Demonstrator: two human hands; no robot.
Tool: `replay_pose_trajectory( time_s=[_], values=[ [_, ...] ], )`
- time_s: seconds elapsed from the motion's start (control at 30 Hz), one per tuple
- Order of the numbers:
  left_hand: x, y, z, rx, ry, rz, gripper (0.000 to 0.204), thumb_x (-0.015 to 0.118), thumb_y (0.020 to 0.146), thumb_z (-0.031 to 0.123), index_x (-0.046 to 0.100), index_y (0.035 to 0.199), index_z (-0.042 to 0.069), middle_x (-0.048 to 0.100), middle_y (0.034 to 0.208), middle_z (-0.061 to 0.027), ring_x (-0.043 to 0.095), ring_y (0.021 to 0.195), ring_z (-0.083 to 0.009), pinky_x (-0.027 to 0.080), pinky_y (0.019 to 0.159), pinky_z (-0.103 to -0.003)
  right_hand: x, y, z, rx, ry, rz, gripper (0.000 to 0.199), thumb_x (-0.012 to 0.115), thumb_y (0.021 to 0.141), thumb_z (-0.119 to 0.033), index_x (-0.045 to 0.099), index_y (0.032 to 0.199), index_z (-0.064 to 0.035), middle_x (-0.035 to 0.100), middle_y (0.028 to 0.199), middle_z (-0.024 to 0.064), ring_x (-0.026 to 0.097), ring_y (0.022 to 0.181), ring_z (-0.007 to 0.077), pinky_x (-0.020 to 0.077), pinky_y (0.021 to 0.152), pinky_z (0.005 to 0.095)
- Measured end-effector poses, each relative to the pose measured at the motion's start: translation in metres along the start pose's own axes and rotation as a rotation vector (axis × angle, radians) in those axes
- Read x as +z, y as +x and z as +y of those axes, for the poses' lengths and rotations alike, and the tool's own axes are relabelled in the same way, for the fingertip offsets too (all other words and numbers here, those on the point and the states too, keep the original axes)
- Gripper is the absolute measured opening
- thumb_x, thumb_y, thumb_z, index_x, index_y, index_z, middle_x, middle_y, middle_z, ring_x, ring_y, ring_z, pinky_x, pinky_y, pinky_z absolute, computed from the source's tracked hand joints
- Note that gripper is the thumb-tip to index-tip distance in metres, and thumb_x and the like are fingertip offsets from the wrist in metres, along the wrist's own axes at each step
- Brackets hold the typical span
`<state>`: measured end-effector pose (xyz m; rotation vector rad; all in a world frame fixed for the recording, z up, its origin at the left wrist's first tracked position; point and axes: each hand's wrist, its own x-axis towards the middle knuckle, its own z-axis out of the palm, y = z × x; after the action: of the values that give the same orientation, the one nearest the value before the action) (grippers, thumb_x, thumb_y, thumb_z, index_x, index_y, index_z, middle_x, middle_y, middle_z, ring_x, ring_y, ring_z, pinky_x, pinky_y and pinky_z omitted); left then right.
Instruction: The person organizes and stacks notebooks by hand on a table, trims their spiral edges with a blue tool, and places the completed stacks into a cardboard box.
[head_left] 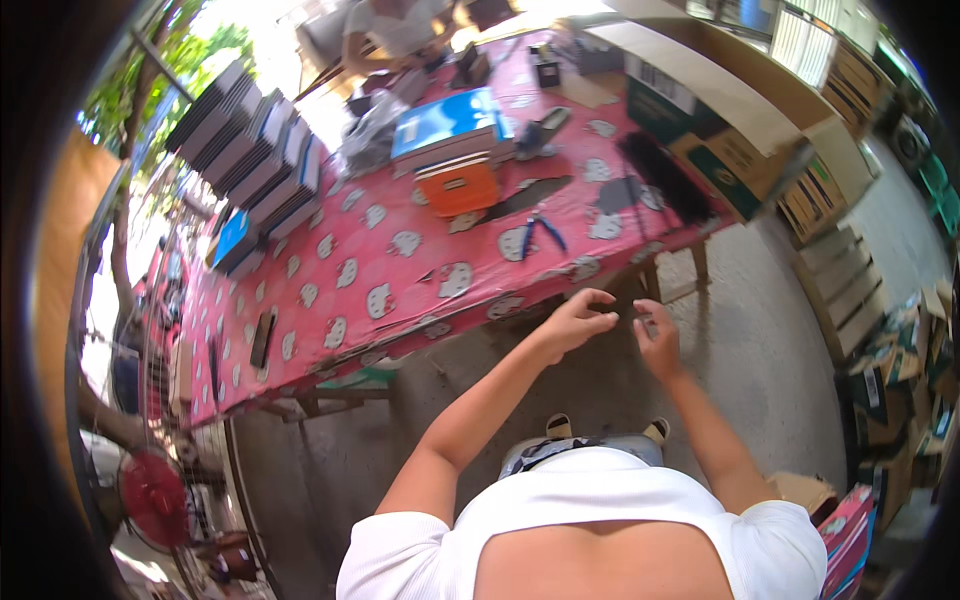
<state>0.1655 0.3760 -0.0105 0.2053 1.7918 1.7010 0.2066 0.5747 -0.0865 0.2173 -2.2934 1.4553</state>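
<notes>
Both of my hands hover just past the near edge of the table, over the floor, with a small gap between them. My left hand (pixel 575 325) has its fingers curved and apart, with nothing seen in it. Facing it, my right hand (pixel 657 340) is also loosely curled, thumb and fingers apart and holding nothing visible. Nearest to them on the pink patterned tablecloth (pixel 408 278) lie blue-handled pliers (pixel 528 238). Behind the pliers stand an orange box-like object (pixel 462 190) and a pile of blue-covered books (pixel 445 122).
Tall stacks of books (pixel 265 150) stand at the table's left, with a phone (pixel 263 340) nearer me. A black bristly object (pixel 665 175) and a large cardboard box (pixel 715 85) are at right. Across the table sits a person (pixel 400 30). A wooden pallet (pixel 845 285) stands right.
</notes>
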Motion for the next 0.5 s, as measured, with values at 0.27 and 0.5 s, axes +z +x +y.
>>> replay_pose_trajectory(
  time_s=[0.27,0.5],
  values=[
    [-0.163,-0.017,-0.006,0.227,-0.208,0.496,0.040,0.064,0.087,0.019,0.048,0.123,0.010,0.055,0.108,-0.0033,0.052,0.097,-0.0102,0.042,0.082,-0.024,0.115,0.146,-0.008,-0.222,-0.253,-0.241,0.039,0.070,0.078,-0.026,0.059,0.109,-0.0053,0.056,0.115,0.0164,0.053,0.107,0.0333,0.0431,0.089,0.0424],
    [-0.247,0.039,0.016,0.452,0.299,0.821,0.049,0.070,0.079,0.020,0.050,0.123,0.009,0.039,0.132,-0.0128,0.041,0.120,-0.0254,0.036,0.097,-0.037,0.186,0.200,0.011,0.224,-0.732,-0.403,0.095,0.068,0.068,-0.061,0.028,0.139,-0.0103,0.041,0.127,0.0205,0.045,0.116,0.0378,0.0425,0.090,0.0487]
  ],
)
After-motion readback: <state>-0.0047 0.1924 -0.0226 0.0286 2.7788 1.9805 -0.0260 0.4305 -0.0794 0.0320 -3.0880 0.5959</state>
